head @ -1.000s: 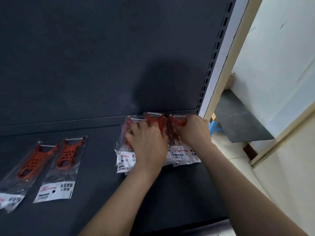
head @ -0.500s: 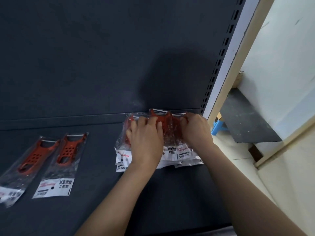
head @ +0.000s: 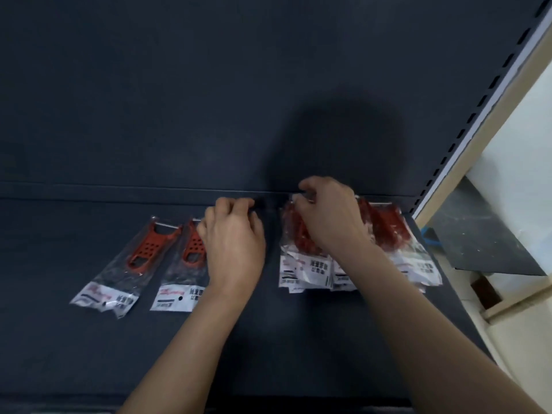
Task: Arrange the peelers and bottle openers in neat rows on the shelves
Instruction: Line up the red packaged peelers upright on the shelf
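Observation:
Two bagged red peelers, the left peeler packet (head: 125,264) and the second peeler packet (head: 182,264), lie side by side on the dark shelf (head: 268,339). A pile of peeler packets (head: 388,249) sits at the shelf's right end. My left hand (head: 234,249) lies between the second packet and the pile and overlaps that packet's right edge. Its fingers are curled downward, and whatever is under them is hidden. My right hand (head: 331,216) rests on the pile, its fingertips curled over the packets' top edge near the back panel.
The dark back panel (head: 209,100) rises right behind the packets. A slotted white upright (head: 466,130) closes the shelf on the right. Beyond it are a pale wall, floor and a dark board (head: 478,234).
My left hand has left the pile and moved left to beside the second packet. The right hand stays on the pile. The view has shifted, so everything sits further right in frame.

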A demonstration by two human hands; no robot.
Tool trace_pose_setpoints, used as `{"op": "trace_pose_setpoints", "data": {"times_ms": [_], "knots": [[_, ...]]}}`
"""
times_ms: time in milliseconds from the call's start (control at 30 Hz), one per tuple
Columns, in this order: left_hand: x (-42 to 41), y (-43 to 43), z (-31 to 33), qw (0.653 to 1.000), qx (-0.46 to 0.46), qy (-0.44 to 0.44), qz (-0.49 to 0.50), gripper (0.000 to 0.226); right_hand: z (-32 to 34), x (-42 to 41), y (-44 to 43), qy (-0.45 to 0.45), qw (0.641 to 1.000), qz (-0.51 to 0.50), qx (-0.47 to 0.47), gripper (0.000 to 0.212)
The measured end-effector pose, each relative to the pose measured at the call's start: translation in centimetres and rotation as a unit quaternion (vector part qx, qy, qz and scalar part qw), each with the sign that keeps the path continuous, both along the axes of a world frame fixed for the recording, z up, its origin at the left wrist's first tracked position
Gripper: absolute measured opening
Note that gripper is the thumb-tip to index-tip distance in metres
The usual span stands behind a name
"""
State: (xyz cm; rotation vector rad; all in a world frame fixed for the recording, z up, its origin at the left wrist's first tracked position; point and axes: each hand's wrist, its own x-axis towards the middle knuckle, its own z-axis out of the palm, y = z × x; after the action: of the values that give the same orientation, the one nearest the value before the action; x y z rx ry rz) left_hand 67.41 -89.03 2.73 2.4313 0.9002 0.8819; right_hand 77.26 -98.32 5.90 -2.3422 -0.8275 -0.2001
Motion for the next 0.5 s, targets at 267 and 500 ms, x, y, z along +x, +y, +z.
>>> {"op": "trace_pose_setpoints", "data": {"times_ms": [267, 500], "knots": [[-7.3, 8.7, -1.6, 0.991, -0.032, 0.105, 0.078, 0.03, -2.9, -7.3, 9.7, 0.062, 0.985, 0.103, -0.127, 0.033], [-10.1, 12.8, -3.2, 0.974, -0.06, 0.217, 0.034, 0.033, -4.6, -10.3, 13.6, 0.111, 0.966, 0.064, -0.225, 0.051]]}}
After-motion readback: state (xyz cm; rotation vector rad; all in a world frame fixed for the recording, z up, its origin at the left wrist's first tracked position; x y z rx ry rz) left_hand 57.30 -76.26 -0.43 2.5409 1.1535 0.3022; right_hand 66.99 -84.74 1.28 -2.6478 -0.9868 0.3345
